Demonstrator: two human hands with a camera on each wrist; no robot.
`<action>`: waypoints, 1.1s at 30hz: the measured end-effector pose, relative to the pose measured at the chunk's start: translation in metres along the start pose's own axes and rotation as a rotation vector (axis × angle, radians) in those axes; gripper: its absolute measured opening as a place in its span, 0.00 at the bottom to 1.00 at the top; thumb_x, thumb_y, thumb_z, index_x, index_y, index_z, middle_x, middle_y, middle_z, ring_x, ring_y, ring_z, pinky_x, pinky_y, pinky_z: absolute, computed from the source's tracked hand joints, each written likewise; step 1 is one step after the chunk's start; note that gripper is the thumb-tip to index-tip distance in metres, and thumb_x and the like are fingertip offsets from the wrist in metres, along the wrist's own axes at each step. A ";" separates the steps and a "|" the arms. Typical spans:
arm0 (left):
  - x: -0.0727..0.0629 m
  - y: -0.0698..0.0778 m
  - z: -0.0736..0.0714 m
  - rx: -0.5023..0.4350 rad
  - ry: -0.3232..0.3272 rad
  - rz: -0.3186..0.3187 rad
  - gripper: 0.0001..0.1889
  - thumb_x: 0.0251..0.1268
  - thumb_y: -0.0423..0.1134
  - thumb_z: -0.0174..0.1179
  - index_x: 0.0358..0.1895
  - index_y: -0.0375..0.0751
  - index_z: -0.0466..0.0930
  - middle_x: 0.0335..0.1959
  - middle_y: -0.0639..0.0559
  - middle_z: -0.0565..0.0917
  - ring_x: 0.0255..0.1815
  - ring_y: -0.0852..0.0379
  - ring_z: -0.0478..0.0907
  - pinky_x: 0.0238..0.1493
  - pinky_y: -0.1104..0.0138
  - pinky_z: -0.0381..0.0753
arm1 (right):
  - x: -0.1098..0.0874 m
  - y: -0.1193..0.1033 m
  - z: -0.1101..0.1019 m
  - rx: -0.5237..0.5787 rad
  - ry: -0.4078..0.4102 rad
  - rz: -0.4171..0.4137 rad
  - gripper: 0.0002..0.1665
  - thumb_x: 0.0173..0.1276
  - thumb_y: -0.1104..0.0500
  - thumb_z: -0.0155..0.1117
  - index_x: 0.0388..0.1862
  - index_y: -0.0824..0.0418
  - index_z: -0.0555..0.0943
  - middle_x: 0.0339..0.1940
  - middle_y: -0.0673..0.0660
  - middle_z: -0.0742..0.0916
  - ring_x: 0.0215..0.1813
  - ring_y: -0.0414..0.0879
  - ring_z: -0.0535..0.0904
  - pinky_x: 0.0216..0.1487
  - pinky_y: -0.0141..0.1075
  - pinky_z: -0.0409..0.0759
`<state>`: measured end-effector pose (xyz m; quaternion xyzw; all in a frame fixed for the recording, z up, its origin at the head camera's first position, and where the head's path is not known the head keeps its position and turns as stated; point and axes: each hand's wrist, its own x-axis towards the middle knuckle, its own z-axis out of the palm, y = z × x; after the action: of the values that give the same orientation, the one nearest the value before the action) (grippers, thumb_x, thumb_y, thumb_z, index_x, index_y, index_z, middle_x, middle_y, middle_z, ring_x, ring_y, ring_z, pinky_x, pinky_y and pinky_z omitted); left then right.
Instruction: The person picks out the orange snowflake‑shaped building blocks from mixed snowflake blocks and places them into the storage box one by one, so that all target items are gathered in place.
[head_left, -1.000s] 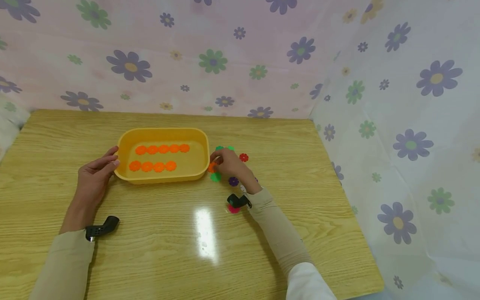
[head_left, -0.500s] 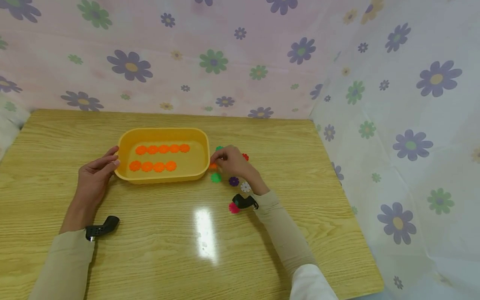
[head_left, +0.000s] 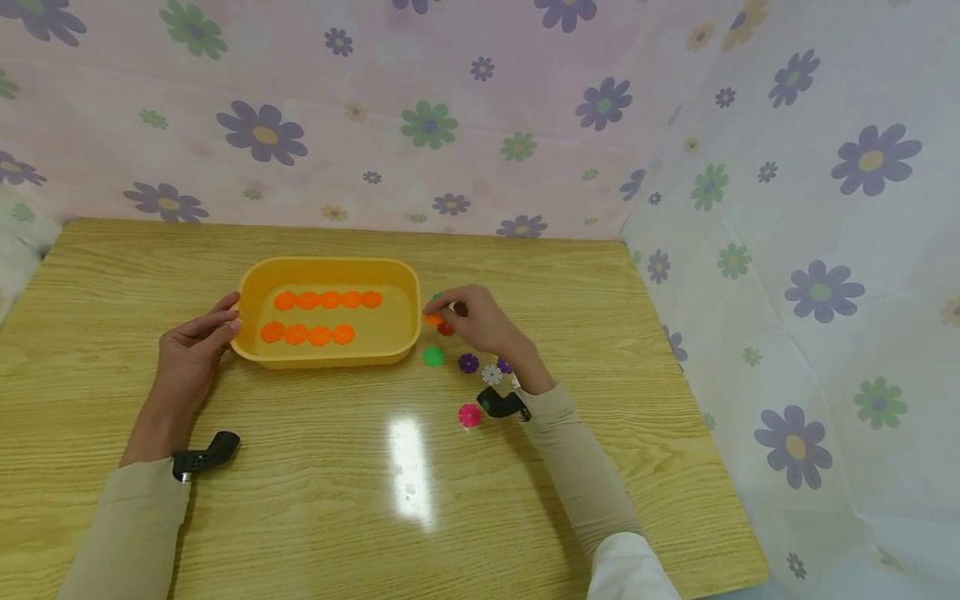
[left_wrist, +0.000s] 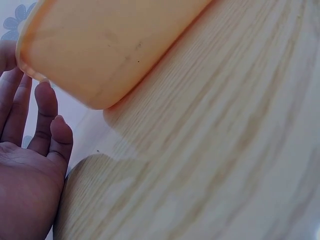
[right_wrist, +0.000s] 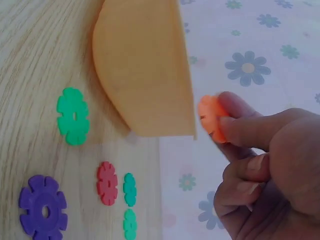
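My left hand (head_left: 191, 346) rests its extended fingers and thumb against the left end of a yellow plastic basin (head_left: 330, 361). In the left wrist view the fingertips are right at the basin's rim (left_wrist: 29, 70). Inside lie two rows of orange flower-shaped discs, with an upper row (head_left: 330, 300) and a lower row (head_left: 319, 336). Just off the basin's right end, my right hand (head_left: 480, 321) pinches one orange flower-shaped disc (right_wrist: 212, 117) between thumb and index finger. The right wrist view has this disc beside the rim, outside the basin, while the other fingers are curled.
Flower-shaped discs lie right of the basin: green (head_left: 432, 357), red (right_wrist: 107, 183), purple (head_left: 468, 363), white (head_left: 491, 375) and pink (head_left: 469, 416), among others. The wooden table (head_left: 315, 500) meets a flower-patterned cloth (head_left: 480, 150) behind and at the right.
My right hand has shifted slightly right and away from me, lifting the orange disc from beside the basin. A red disc now shows beneath the hand. My left hand and the basin look unchanged.
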<state>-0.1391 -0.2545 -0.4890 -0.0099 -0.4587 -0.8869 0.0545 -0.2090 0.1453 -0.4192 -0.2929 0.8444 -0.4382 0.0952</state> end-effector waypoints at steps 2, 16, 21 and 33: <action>0.000 0.000 0.000 0.006 0.003 -0.002 0.14 0.68 0.15 0.54 0.49 0.26 0.87 0.57 0.54 0.87 0.64 0.67 0.78 0.53 0.74 0.84 | 0.000 -0.002 0.002 0.033 0.051 -0.061 0.12 0.78 0.65 0.59 0.50 0.64 0.88 0.42 0.58 0.91 0.16 0.45 0.57 0.21 0.32 0.61; -0.001 -0.002 0.000 0.029 0.025 -0.021 0.13 0.68 0.17 0.56 0.49 0.27 0.87 0.56 0.56 0.88 0.63 0.68 0.78 0.55 0.76 0.81 | 0.007 -0.013 0.043 0.365 0.225 -0.337 0.14 0.67 0.76 0.65 0.51 0.73 0.85 0.22 0.62 0.80 0.16 0.43 0.61 0.18 0.33 0.62; -0.001 -0.001 0.001 0.027 0.026 -0.014 0.13 0.69 0.17 0.56 0.49 0.27 0.87 0.56 0.55 0.88 0.63 0.68 0.78 0.55 0.76 0.81 | 0.010 -0.019 0.052 0.456 0.194 -0.324 0.10 0.66 0.77 0.65 0.46 0.75 0.84 0.28 0.67 0.86 0.14 0.41 0.61 0.16 0.33 0.60; 0.000 0.000 0.002 0.029 0.025 -0.008 0.13 0.68 0.17 0.57 0.48 0.26 0.87 0.55 0.55 0.88 0.63 0.68 0.79 0.55 0.75 0.82 | 0.022 -0.033 0.061 0.467 0.201 -0.258 0.11 0.73 0.73 0.59 0.49 0.74 0.85 0.48 0.72 0.87 0.16 0.38 0.68 0.23 0.28 0.70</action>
<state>-0.1392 -0.2536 -0.4877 0.0040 -0.4706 -0.8805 0.0570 -0.1877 0.0755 -0.4273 -0.3231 0.6816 -0.6562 0.0195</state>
